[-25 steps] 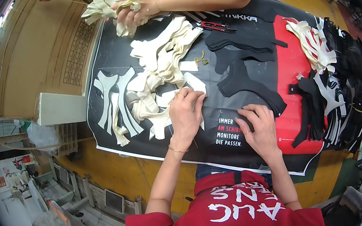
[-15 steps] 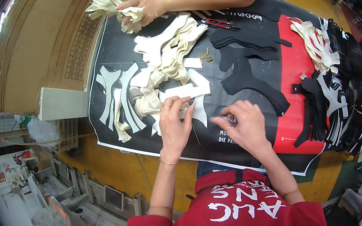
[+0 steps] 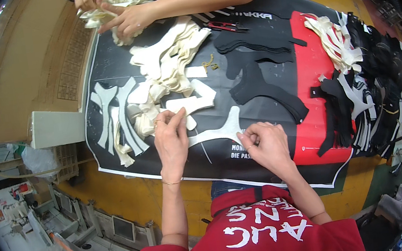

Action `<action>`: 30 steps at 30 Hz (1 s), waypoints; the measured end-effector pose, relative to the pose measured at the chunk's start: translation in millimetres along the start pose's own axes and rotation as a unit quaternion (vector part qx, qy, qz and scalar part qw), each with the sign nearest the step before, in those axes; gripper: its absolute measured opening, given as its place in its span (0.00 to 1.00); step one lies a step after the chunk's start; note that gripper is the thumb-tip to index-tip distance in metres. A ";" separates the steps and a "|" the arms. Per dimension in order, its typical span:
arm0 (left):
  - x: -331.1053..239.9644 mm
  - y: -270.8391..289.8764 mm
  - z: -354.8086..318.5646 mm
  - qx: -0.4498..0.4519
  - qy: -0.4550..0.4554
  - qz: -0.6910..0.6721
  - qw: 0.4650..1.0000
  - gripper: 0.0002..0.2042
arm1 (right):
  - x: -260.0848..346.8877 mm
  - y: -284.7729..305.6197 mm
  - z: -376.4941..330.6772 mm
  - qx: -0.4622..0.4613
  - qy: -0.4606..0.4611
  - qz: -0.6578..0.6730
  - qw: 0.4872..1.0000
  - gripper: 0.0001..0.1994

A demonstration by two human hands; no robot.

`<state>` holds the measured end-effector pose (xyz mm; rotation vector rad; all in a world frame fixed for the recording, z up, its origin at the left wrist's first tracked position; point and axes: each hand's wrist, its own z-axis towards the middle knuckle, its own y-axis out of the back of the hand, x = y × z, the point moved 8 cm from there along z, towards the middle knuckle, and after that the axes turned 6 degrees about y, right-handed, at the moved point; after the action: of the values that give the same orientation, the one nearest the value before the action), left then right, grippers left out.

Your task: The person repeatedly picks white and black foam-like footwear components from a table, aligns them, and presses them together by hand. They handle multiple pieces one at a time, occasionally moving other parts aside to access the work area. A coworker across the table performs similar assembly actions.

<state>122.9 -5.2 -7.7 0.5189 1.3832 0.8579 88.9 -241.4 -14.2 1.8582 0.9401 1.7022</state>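
A pale grey-white fabric cut-out [image 3: 218, 133] with a forked end stretches between my two hands above the black table cover. My right hand [image 3: 269, 147] pinches the lower tip of its fork between thumb and fingers. My left hand [image 3: 171, 142] is closed with thumb and fingertips together at the other end, which it partly hides. Just beyond the left fingertips lies a heap of cream fabric pieces [image 3: 165, 69], with white strips [image 3: 190, 104] at its near side. Similar grey-white cut-outs [image 3: 107, 115] lie left of the heap.
Black fabric pieces [image 3: 262, 83] lie in stacks right of centre. Red-handled snips [image 3: 225, 27] lie farther back. Black and white bundles [image 3: 374, 75] crowd the right end. Across the table, a co-worker's hands [image 3: 127, 20] handle cream pieces. A cardboard box [image 3: 27, 62] stands at left.
My right hand has closed on the tip of the grey-white cut-out, which now spans between both hands. The co-worker's hand has moved left, and a second hand has come into view.
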 end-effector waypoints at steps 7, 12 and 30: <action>-19.8 7.0 -9.6 -0.033 -0.027 -0.060 0.997 0.12 | -48.9 36.1 -29.8 -0.009 -0.084 0.126 0.988 0.14; -51.4 -16.5 -28.9 0.029 -0.056 -0.071 0.995 0.10 | -58.0 47.6 -24.5 -0.012 -0.129 0.127 0.983 0.18; -91.1 -79.3 -57.2 0.077 -0.152 -0.025 0.985 0.11 | -43.8 39.3 -46.0 -0.076 0.018 0.154 0.985 0.14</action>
<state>87.3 -133.5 -19.5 0.7017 1.1800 0.6044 50.5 -305.3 -9.2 1.9532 0.5375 1.9299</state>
